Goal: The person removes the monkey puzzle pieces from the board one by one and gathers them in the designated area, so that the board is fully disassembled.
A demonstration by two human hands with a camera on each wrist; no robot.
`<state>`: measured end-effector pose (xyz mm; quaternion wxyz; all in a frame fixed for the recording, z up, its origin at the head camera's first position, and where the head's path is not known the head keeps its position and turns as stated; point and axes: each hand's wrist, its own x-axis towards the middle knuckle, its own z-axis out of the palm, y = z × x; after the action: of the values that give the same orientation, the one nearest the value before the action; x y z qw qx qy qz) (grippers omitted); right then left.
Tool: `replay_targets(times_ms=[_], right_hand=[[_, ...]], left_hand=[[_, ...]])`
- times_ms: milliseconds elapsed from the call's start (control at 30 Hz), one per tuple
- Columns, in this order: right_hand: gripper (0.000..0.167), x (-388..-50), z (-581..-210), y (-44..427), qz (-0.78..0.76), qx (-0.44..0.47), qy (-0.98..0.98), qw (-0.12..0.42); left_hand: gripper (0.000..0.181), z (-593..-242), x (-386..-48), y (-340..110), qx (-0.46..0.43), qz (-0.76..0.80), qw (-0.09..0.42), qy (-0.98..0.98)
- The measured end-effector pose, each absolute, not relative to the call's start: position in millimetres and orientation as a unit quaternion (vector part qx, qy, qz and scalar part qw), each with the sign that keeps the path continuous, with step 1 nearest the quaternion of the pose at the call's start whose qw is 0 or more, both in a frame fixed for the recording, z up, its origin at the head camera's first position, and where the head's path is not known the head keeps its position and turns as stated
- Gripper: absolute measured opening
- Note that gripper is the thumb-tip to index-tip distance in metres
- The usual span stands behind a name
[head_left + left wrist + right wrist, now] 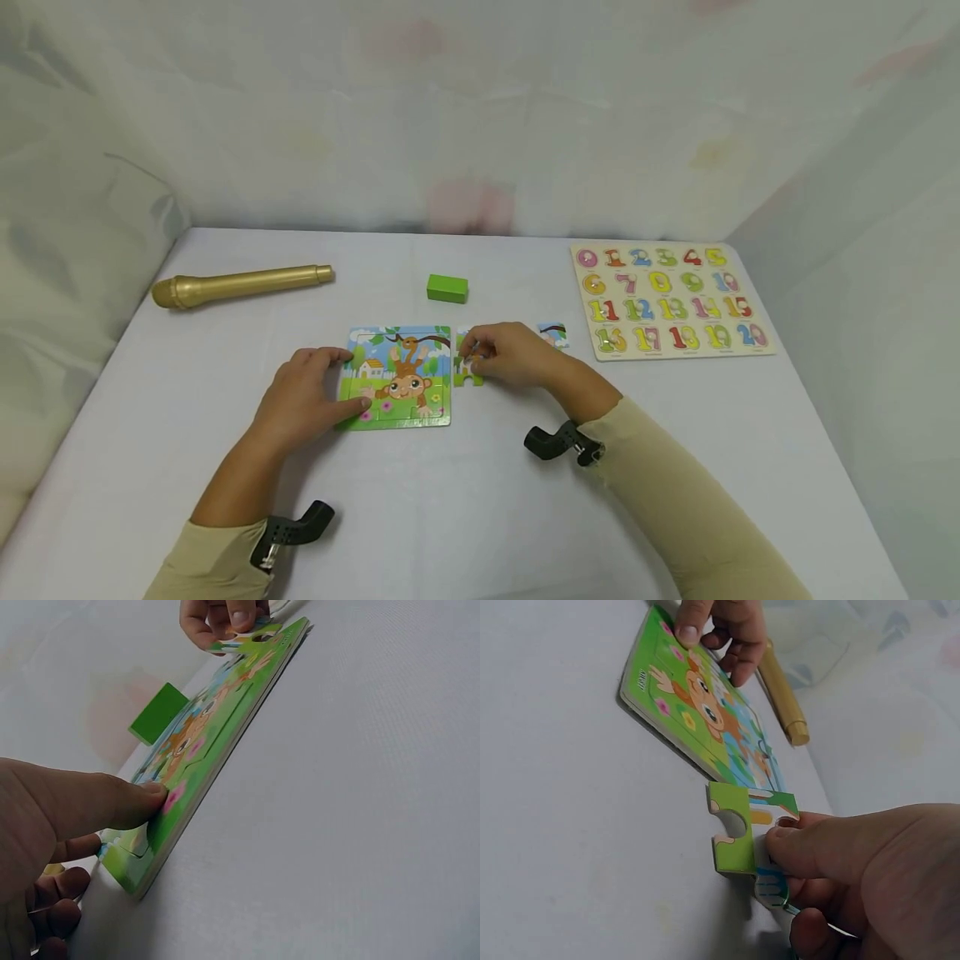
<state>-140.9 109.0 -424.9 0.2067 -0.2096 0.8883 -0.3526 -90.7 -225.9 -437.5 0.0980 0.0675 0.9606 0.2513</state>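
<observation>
So I'm standing by this white table (pixel 480 508) watching someone in tan sleeves (pixel 675 492) with a monkey puzzle (pixel 401 383), and it's lying flat around the middle, right in front of them. It's got a cartoon monkey dangling upside down from a branch, plus a little house.

The left hand (pixel 303 400) is spread pretty wide at the puzzle's left side: thumb straight and resting on the face near the lower corner, index up by the upper left edge. It's not wrapped around anything.

The right hand (pixel 513 357) is narrow, pinching a loose puzzle piece (pixel 735 860) between thumb and fingers just off the puzzle's right side. The piece is mostly green with a round notch cut into it. Can't tell from here if it's actually touching the puzzle's edge. Another bit with a branch on blue, the branch piece (pixel 555 335), pokes out past the right hand, partly hidden.

Elsewhere: a green block (pixel 447 289) sits behind the puzzle, a gold microphone (pixel 243 285) lies off to the far left, and a number board (pixel 671 302) running 0 to 20 is over at the far right.
</observation>
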Motion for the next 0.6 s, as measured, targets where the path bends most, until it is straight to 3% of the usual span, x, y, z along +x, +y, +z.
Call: replay_targets(times_ms=[600], right_hand=[[0.013,-130,-427,106,-0.34,-0.204,0.899,0.187]], left_hand=[[0.077,-437,-90,-225,0.067,0.252,0.101,0.96]])
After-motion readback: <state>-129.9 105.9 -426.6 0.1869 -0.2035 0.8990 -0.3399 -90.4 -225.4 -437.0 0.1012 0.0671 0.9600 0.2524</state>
